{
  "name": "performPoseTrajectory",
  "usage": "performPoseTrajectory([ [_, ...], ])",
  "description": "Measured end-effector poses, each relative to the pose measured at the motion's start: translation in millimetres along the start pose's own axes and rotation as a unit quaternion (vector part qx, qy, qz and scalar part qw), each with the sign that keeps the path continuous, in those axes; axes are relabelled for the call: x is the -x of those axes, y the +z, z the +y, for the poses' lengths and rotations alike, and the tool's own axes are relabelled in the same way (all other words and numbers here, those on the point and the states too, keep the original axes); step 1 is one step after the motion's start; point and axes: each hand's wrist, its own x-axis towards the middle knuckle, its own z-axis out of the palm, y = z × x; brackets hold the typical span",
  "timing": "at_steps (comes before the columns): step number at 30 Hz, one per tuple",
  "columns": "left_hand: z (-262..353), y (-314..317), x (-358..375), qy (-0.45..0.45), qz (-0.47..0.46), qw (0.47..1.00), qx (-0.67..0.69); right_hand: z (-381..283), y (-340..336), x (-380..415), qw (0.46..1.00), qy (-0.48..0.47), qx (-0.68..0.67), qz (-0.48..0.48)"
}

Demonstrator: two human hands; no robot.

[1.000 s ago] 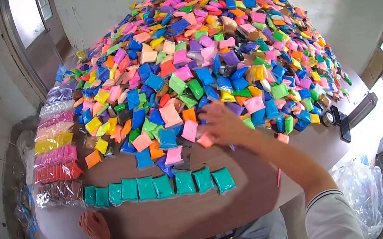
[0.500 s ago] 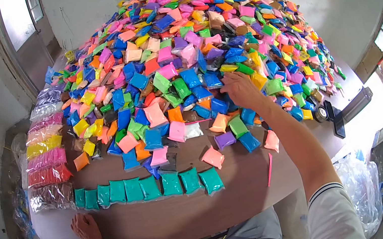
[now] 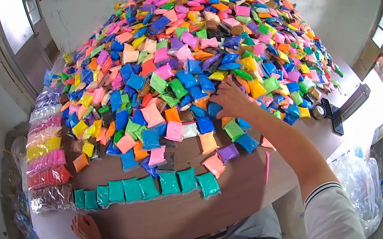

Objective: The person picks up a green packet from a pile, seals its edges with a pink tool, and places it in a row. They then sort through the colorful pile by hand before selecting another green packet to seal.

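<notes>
With the orange packet point(image 3: 208, 142) slid nearer the teal row point(image 3: 132, 190), seemingly thinning the pile point(image 3: 184, 53), my right hand point(image 3: 232, 99) touches its near side, grip unclear, my left hand point(image 3: 86, 229) slack on the desk point(image 3: 158, 222).

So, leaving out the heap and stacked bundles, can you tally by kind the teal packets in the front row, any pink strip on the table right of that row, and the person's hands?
Teal packets: 9
Pink strip: 1
Hands: 2 (left hand, right hand)
Total: 12
</notes>
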Motion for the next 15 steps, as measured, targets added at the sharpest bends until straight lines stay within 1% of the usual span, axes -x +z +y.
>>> performPoseTrajectory([
  [4, -1.7, 1.4, 0.4, 0.013, 0.009, 1.0, 0.006, 1.2, 4.4, -1.9, 0.999, 0.028, -0.046, 0.008],
  [8, -1.7, 1.6, 1.2, 0.01, 0.012, 1.0, 0.007, 14.1, 4.0, -2.6, 0.983, 0.053, -0.174, 0.031],
  [10, -2.1, 1.7, 1.7, 0.01, 0.013, 1.0, 0.001, 17.3, -7.9, 0.1, 0.966, 0.072, -0.243, 0.039],
  [13, -3.3, 4.6, 2.4, 0.017, 0.019, 1.0, -0.008, 18.7, -40.1, 8.8, 0.921, 0.149, -0.36, 0.021],
  [15, -5.2, 7.6, 1.9, 0.016, 0.026, 0.999, -0.009, 24.0, -57.6, 11.2, 0.902, 0.185, -0.39, 0.02],
])
